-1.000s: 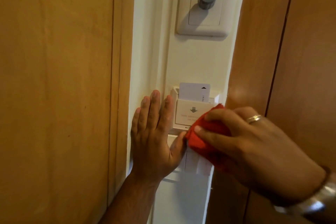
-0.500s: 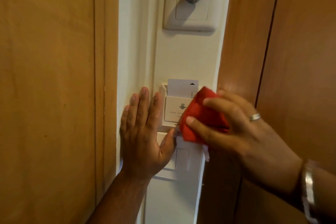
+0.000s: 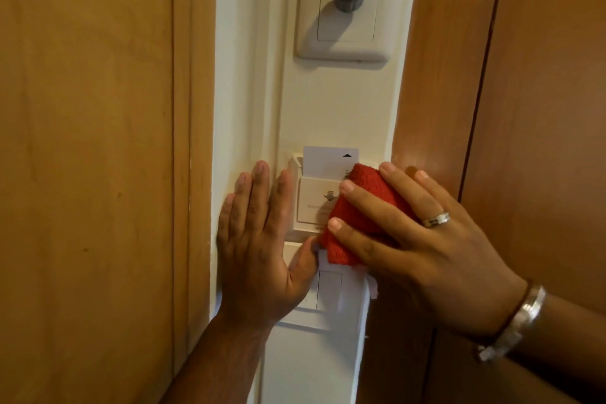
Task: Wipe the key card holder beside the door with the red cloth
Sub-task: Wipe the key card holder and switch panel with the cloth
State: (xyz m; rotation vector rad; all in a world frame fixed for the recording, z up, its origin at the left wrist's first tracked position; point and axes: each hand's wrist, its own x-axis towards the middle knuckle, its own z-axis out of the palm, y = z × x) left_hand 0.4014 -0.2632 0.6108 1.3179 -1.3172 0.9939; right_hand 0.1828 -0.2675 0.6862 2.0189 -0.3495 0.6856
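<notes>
Wiping underway: right hand (image 3: 426, 239) pressed bunched red terry cloth (image 3: 364, 216) on white plastic key card holder (image 3: 311, 203)'s right half; left half unwiped. Left hand (image 3: 259, 246) lay flat, empty, beside holder.

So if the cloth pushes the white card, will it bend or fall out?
The white card probably stays: it stands upright in the key card holder. It looks thin, so it may flex slightly under the red cloth.

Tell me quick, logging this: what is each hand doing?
Left hand: open, flat on the wall.
Right hand: closed on the red cloth.
</notes>
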